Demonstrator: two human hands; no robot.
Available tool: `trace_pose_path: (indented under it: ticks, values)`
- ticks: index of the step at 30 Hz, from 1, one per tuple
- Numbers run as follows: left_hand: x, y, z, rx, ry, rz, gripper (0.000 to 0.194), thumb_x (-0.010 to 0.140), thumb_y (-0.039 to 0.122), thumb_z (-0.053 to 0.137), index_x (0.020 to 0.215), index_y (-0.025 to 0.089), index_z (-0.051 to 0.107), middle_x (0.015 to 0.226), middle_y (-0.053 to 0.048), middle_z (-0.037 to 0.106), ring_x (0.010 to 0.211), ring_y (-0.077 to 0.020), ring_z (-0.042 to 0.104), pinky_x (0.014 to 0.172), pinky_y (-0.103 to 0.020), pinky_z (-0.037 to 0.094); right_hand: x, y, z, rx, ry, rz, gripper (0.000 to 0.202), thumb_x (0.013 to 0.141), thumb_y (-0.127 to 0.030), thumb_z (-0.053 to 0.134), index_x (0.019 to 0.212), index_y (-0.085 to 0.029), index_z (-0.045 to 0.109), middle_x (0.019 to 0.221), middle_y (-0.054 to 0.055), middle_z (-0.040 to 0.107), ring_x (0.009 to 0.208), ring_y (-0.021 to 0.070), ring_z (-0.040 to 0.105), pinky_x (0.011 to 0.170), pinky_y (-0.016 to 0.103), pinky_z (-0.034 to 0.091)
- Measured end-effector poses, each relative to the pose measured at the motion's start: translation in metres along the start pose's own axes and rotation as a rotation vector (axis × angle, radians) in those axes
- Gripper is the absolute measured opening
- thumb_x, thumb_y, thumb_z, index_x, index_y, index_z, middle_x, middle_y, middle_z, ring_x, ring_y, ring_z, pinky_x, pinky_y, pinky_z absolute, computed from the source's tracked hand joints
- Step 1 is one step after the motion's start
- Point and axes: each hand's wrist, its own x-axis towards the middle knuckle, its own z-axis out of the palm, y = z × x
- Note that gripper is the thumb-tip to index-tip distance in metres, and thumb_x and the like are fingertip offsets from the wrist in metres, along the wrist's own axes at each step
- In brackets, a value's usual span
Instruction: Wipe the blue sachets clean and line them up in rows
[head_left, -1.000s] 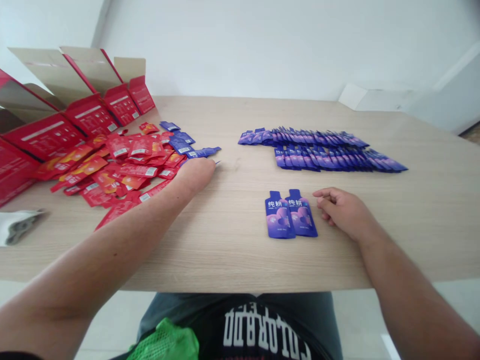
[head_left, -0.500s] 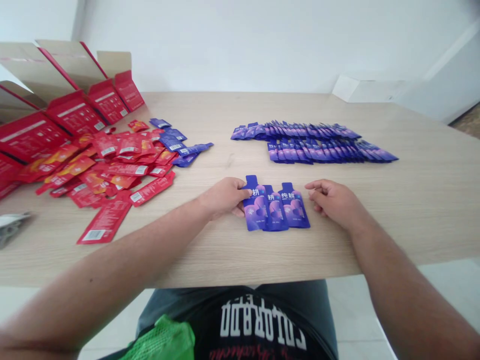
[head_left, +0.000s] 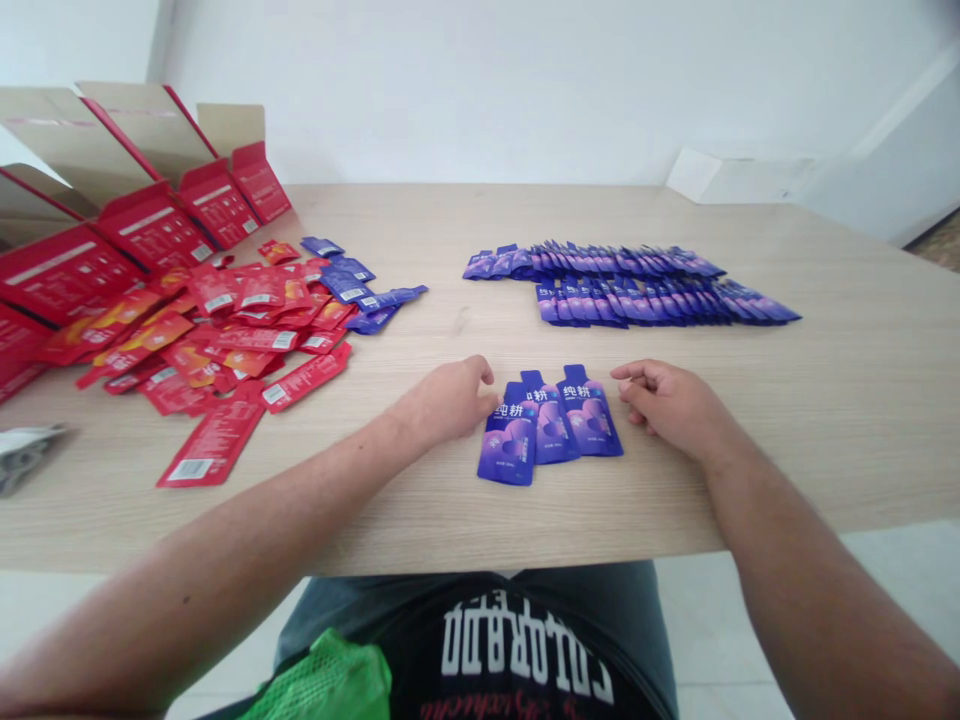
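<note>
Three purple sachets with white print lie overlapping in a row on the table in front of me: a left sachet (head_left: 508, 445), a middle sachet (head_left: 550, 420) and a right sachet (head_left: 589, 415). Just at the upper left edge of the left sachet is my left hand (head_left: 450, 397), thumb and forefinger apart, holding nothing. To the right of the row, my right hand (head_left: 671, 405) rests near the table with half-bent fingers, its thumb and forefinger apart, also without anything in it. It does not touch the right sachet.
Overlapping purple sachets form two rows (head_left: 637, 300) farther back. On the left lies a heap of red sachets (head_left: 247, 340) with several purple sachets (head_left: 349, 285) at its edge. Behind it stand open red cartons (head_left: 154, 230). A white box (head_left: 739, 180) is at the back right.
My left hand has let go of the left sachet, which now lies lower and tilted, nearer me. My right hand has hardly moved.
</note>
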Motion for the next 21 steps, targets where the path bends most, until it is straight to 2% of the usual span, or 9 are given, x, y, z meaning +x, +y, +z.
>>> trace_pose_path:
  ticks: [3,7,9,12,16,21]
  values:
    - [-0.014,-0.004,-0.005,0.083,0.044,0.123,0.044,0.086,0.046,0.060,0.123,0.022,0.058,0.079,-0.003,0.074,0.073,-0.0226,0.070,0.069,-0.032,0.049,0.001,0.002,0.000,-0.007,0.002,-0.019,0.030,0.090,-0.036,0.058,0.117,-0.025,0.066,0.071,-0.001,0.070,0.057,0.0146,0.065,0.050,0.024,0.048]
    - [-0.045,-0.001,-0.009,0.181,-0.082,0.357,0.080,0.072,0.063,0.072,0.140,0.028,0.047,0.107,-0.006,0.072,0.095,-0.0280,0.069,0.076,-0.035,0.050,0.001,0.002,0.000,-0.029,-0.002,-0.031,0.031,0.090,-0.036,0.058,0.117,-0.024,0.066,0.069,-0.001,0.070,0.057,0.0148,0.066,0.053,0.025,0.049]
    - [-0.055,0.001,-0.004,0.286,-0.079,0.422,0.088,0.068,0.067,0.074,0.142,0.029,0.045,0.117,-0.009,0.069,0.101,-0.0318,0.068,0.079,-0.039,0.051,0.001,0.002,0.000,-0.050,-0.005,-0.030,0.031,0.090,-0.036,0.058,0.118,-0.024,0.066,0.068,-0.001,0.070,0.057,0.0151,0.065,0.054,0.026,0.049]
    - [-0.059,0.004,0.006,0.376,-0.027,0.408,0.082,0.075,0.066,0.068,0.144,0.029,0.042,0.114,-0.011,0.068,0.097,-0.0332,0.068,0.076,-0.041,0.052,0.000,0.001,-0.001,-0.070,-0.016,-0.013,0.032,0.090,-0.036,0.058,0.118,-0.024,0.066,0.067,-0.001,0.070,0.057,0.0153,0.065,0.055,0.026,0.049]
    - [-0.049,0.007,0.016,0.392,0.015,0.367,0.074,0.082,0.065,0.060,0.142,0.026,0.043,0.109,-0.012,0.070,0.094,-0.0326,0.069,0.073,-0.040,0.053,0.000,0.000,-0.001,-0.075,-0.006,-0.002,0.032,0.089,-0.037,0.058,0.118,-0.025,0.066,0.067,-0.001,0.070,0.057,0.0158,0.065,0.056,0.027,0.049]
    - [-0.046,0.013,0.016,0.369,0.018,0.399,0.076,0.081,0.067,0.061,0.142,0.025,0.043,0.110,-0.012,0.071,0.097,-0.0317,0.069,0.075,-0.039,0.054,0.001,0.003,-0.001,-0.095,-0.013,-0.012,0.035,0.090,-0.041,0.056,0.120,-0.025,0.066,0.066,-0.001,0.070,0.057,0.0166,0.065,0.056,0.028,0.049]
